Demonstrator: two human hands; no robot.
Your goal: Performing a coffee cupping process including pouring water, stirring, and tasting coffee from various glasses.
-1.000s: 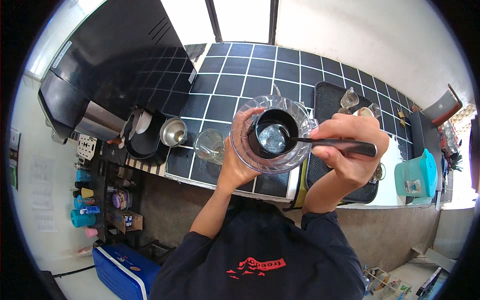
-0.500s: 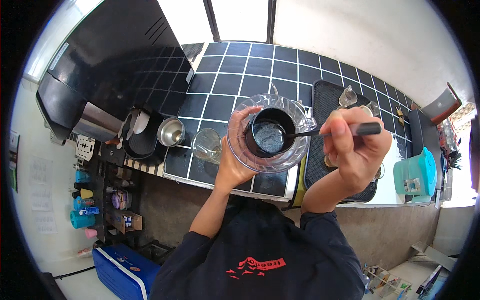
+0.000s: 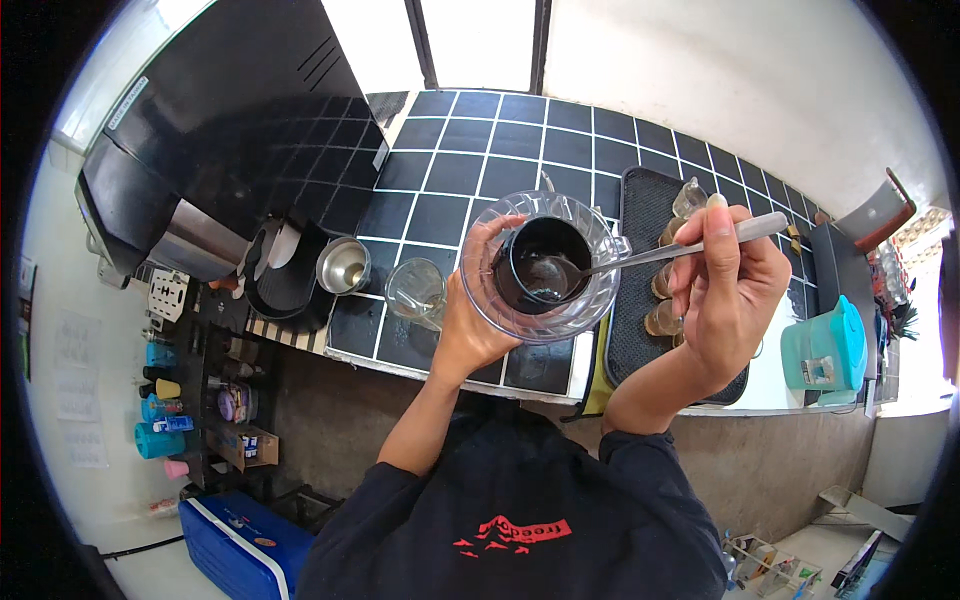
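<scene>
A black cup (image 3: 510,290) with dark, partly shiny contents is held in front of me. My left hand (image 3: 470,320) is closed round its left side. A clear ribbed vessel (image 3: 600,275) with a side handle surrounds the cup; whether it touches the cup is hard to tell. A metal spoon (image 3: 640,258) slants into the cup, its bowl at the surface of the contents. My right hand (image 3: 735,280) pinches the spoon's handle between thumb and fingers. Left of the cup stands a clear glass pitcher (image 3: 413,288) on the tiled counter.
A small metal pitcher (image 3: 344,266) stands by a large black machine (image 3: 250,130) at left. Right, a dark tray (image 3: 635,345) carries several small glasses of brown liquid (image 3: 664,318). Farther right stands a turquoise-lidded container (image 3: 828,345). The counter's front edge (image 3: 400,368) lies near me.
My right hand has shifted slightly right and tilted the spoon, so its handle now points up and right. The bowl has moved within the cup. The left hand is nearly still.
</scene>
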